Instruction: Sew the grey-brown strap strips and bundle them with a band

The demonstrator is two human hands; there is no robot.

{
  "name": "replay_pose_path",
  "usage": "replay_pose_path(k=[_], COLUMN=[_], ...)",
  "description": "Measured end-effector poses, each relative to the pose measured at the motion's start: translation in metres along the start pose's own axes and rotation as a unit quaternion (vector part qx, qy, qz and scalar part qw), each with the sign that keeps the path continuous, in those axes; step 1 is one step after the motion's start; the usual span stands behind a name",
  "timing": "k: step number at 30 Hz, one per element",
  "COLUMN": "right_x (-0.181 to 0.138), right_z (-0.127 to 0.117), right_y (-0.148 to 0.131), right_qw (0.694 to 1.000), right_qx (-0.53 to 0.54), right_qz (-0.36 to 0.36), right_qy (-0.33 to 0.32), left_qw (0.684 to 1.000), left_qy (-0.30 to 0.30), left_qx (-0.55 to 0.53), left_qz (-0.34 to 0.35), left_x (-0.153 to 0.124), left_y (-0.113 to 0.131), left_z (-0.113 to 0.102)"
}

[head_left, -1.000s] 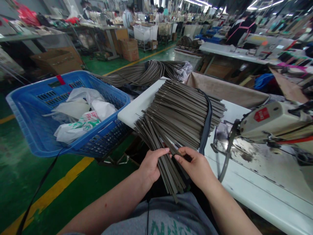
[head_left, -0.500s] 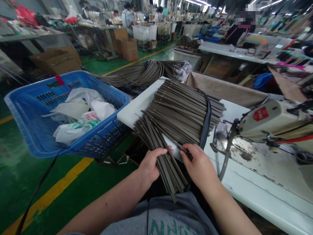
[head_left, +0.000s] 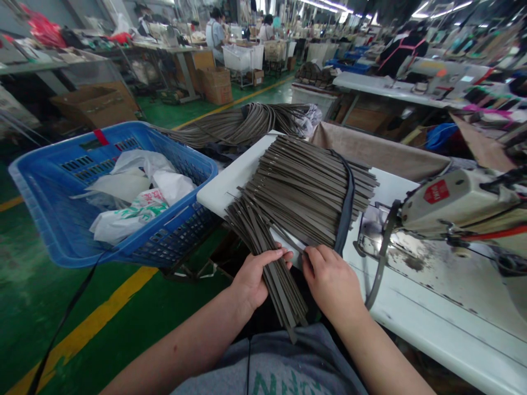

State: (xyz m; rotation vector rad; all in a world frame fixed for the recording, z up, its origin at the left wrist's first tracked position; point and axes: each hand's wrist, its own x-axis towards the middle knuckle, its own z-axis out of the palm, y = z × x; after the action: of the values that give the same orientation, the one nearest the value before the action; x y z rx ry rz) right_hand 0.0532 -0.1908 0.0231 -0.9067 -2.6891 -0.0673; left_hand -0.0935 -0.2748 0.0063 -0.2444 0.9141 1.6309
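Note:
A thick stack of long grey-brown strips point(head_left: 304, 186) lies across the corner of a white table point(head_left: 224, 189), bound by a dark band point(head_left: 346, 206). Several strips fan down off the table edge toward my lap. My left hand point(head_left: 255, 277) is closed around this hanging bunch of strips point(head_left: 280, 291) from the left. My right hand point(head_left: 331, 282) rests at the stack's near edge, fingers curled and pinching a single strip just right of the bunch.
A blue plastic basket point(head_left: 49, 219) holding white bags stands to the left. A sewing machine point(head_left: 461, 203) sits on the table at right. Another heap of strips point(head_left: 242, 123) lies behind. Other people work at far tables. The floor is green with a yellow line point(head_left: 86, 329).
My right hand has moved up and forward from below the bunch to the stack's near edge. My left hand has kept its hold on the hanging strips.

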Motion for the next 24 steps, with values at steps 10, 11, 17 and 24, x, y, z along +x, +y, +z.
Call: replay_pose_path(k=[10,11,17,24], right_x=[0.008,0.011,0.014,0.007], right_z=[-0.033,-0.031,0.000,0.011], right_y=[-0.007,-0.003,0.021,0.014], right_qw=[0.965,0.963,0.994,0.997], right_qx=[0.230,0.247,0.106,0.081], right_qz=[-0.044,-0.032,0.005,-0.014], right_qy=[-0.115,-0.105,-0.013,-0.003], left_qw=[0.999,1.000,1.000,0.999], left_qy=[-0.031,-0.024,0.008,0.039], left_qx=[-0.021,-0.016,-0.025,-0.014], left_qz=[0.012,0.009,-0.001,-0.002], left_x=[0.001,0.002,0.007,0.003], left_y=[-0.002,-0.002,-0.004,-0.002], left_z=[-0.002,-0.003,-0.007,-0.002])
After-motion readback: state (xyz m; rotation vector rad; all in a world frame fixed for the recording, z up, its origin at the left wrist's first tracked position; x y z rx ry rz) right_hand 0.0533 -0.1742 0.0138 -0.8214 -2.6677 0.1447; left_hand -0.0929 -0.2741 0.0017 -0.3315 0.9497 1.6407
